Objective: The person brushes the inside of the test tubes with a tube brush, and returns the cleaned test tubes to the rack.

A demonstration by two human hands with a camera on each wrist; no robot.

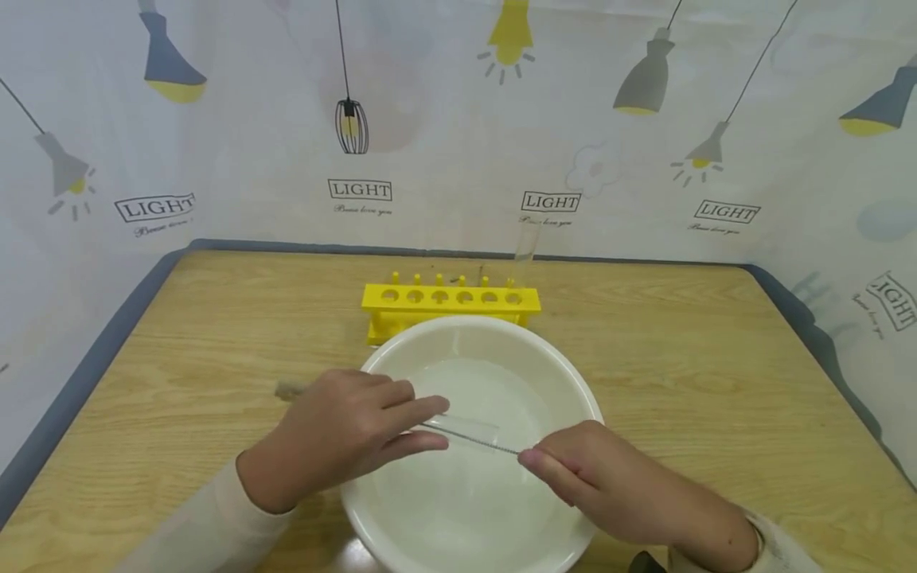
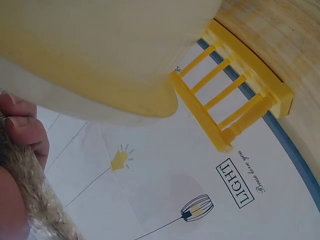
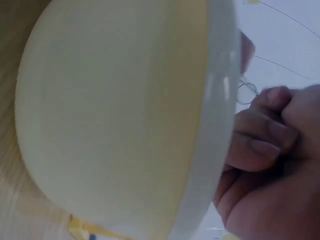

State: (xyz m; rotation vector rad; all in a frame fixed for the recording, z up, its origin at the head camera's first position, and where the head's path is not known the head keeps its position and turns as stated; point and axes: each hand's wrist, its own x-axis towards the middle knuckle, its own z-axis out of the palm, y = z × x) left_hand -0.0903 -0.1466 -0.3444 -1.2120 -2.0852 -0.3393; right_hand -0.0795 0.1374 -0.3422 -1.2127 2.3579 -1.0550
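Over the white basin, my left hand holds a clear test tube between thumb and fingers, its round mouth facing right. A twisted-wire test tube brush runs through the tube. Its pale bristles show beyond the left hand's palm side, in the left wrist view and at the left in the head view. My right hand pinches the brush's wire end just right of the tube mouth. In the right wrist view, the right hand's fingers are curled beside the basin rim.
Behind the basin stands a yellow test tube rack with round holes and pegs. Another clear tube stands upright at the rack's right end. All rest on a wooden table, with a lamp-patterned cloth around it.
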